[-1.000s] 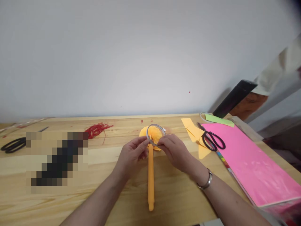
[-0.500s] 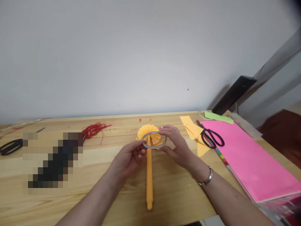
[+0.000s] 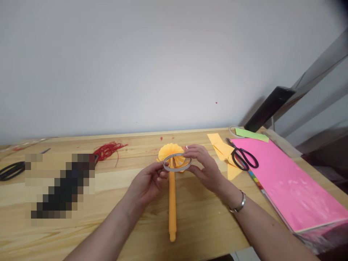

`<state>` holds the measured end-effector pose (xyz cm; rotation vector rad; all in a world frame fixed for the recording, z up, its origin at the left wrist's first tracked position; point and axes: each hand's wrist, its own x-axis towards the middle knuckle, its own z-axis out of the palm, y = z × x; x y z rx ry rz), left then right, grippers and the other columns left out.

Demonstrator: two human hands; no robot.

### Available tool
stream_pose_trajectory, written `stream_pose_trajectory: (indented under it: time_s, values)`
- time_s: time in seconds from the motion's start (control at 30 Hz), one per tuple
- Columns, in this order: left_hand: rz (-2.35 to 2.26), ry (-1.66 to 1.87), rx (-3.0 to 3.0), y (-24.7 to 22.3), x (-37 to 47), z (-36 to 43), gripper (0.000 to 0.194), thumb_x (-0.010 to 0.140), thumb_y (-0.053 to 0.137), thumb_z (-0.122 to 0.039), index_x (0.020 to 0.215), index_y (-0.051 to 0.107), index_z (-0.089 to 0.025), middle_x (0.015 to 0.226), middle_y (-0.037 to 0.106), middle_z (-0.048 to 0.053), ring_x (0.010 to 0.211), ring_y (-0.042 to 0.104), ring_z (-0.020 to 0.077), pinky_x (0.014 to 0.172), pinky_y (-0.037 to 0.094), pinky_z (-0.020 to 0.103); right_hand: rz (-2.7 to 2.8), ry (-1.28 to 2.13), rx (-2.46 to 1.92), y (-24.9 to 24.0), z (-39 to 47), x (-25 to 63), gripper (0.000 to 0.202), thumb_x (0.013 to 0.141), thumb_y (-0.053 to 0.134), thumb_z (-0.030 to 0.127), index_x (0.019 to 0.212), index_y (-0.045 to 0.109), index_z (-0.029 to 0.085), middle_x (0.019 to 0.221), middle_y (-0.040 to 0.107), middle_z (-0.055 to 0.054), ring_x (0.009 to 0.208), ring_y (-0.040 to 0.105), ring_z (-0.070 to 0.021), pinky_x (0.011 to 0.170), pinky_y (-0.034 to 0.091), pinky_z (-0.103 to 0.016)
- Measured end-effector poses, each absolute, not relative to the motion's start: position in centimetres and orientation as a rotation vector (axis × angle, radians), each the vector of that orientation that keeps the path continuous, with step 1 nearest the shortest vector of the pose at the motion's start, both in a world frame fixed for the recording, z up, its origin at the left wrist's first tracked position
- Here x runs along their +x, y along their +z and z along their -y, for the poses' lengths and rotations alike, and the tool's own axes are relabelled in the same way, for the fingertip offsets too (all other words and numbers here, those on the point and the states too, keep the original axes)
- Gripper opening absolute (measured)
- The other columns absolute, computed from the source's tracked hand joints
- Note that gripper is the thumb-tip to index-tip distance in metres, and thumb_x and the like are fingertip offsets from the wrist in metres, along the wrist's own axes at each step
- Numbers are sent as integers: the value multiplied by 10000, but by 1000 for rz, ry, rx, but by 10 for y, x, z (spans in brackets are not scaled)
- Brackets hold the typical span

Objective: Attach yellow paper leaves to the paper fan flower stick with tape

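My left hand (image 3: 149, 183) pinches the left side of a thin grey-white roll of tape (image 3: 177, 169) between thumb and fingers. On the other side, my right hand (image 3: 204, 167) grips the same roll, thumb below and fingers above. The roll is held tilted over the table, and lettering shows on its inner wall. Behind and through it I see a pleated orange paper fan (image 3: 170, 147). A rolled orange paper stick (image 3: 172, 206) runs from below the fan toward me; the roll partly hides where they meet.
Right: orange paper scraps (image 3: 221, 148), black-handled scissors (image 3: 236, 149), pink paper sheets (image 3: 288, 185), a green strip (image 3: 251, 135) and a black object (image 3: 269, 108) leaning at the wall. Left: red string (image 3: 108, 150), other scissors (image 3: 12, 170) and a blurred-out dark item (image 3: 61, 188).
Both hands hold the roll almost as before; it has tipped very slightly, showing more of its inner wall. The whole view has shifted a little.
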<state>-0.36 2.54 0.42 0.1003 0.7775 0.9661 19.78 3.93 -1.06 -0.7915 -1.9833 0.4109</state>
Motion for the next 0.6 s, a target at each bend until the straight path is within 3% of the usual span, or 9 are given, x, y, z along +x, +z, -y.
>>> stream_pose_trajectory:
  time_s: [0.6]
  values:
    - [-702, 750, 203, -3, -8, -23, 183, 798, 492, -97, 825, 650, -10, 532, 466, -18, 328, 338, -8, 279, 280, 72, 1894, 642, -722, -9, -38, 198, 191, 829, 603, 204, 1015, 589, 246, 1034, 616, -63, 1044, 560, -198, 1000, 397, -452]
